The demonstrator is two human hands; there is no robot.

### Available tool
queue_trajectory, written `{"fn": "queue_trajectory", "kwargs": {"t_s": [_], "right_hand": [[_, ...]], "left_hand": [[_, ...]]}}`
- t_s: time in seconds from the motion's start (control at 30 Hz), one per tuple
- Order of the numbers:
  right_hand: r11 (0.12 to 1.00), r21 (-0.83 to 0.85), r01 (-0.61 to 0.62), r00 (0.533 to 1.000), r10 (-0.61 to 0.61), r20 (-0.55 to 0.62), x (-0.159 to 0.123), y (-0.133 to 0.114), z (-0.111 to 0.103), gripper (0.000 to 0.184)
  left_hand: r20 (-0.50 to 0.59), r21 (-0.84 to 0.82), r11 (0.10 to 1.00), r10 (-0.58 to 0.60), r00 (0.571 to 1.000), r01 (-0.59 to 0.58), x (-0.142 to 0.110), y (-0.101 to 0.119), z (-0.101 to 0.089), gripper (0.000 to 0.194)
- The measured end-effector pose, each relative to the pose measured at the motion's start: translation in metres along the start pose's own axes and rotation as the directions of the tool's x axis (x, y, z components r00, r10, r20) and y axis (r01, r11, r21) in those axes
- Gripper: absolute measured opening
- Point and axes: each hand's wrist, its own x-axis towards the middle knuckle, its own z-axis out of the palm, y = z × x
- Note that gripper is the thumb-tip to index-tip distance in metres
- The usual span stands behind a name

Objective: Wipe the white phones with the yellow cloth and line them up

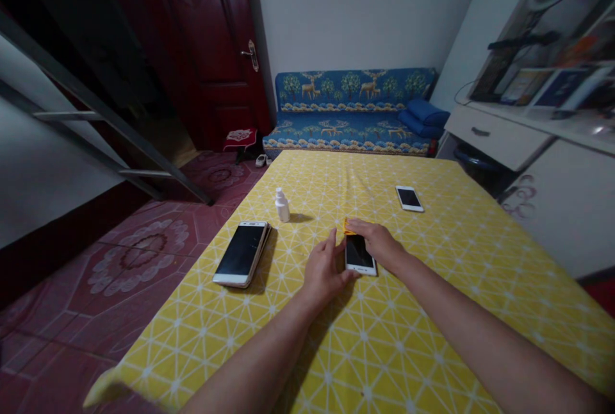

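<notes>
A white smartphone [361, 255] with a dark screen lies face up on the yellow tablecloth. My left hand [325, 268] is at its left side, with the thumb at the near edge and the fingers along the side, gripping it against the table. My right hand [379, 242] lies over the far end of the screen and presses a small orange cloth [348, 227] there. Most of the cloth is hidden under the fingers. Left of my hands lies a stack of larger phones [241, 254], the top one white with a black screen.
A small white spray bottle [282, 206] stands beyond the stack. Another white phone [410, 198] lies at the far right of the table. The patterned tablecloth [230, 337] hangs over the left edge. Beyond the table are a blue sofa [355, 122] and a white cabinet [562, 202].
</notes>
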Motion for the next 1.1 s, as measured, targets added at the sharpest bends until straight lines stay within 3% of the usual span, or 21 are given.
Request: {"fn": "queue_trajectory", "kwargs": {"t_s": [0.4, 0.6, 0.77, 1.1], "right_hand": [[0.995, 0.021, 0.100, 0.993, -0.102, 0.068, -0.060, -0.022, 0.000, 0.065], [0.986, 0.087, 0.140, 0.981, -0.150, 0.123, -0.071, -0.031, -0.003, 0.075], [0.983, 0.118, 0.137, 0.984, -0.149, 0.097, -0.075, -0.035, -0.001, 0.073], [0.986, 0.086, 0.139, 0.984, -0.148, 0.098, -0.100, -0.028, -0.005, 0.078]], "left_hand": [[-0.024, 0.000, 1.000, 0.022, 0.999, -0.022, 0.000, 0.000, 0.002, 0.115], [-0.037, 0.015, 0.999, 0.050, 0.998, -0.050, -0.001, 0.001, 0.002, 0.110], [-0.009, 0.041, 0.994, 0.105, 0.994, -0.105, -0.001, 0.003, -0.001, 0.101], [0.026, 0.066, 0.994, 0.084, 0.996, -0.085, -0.001, 0.004, -0.004, 0.107]]}}
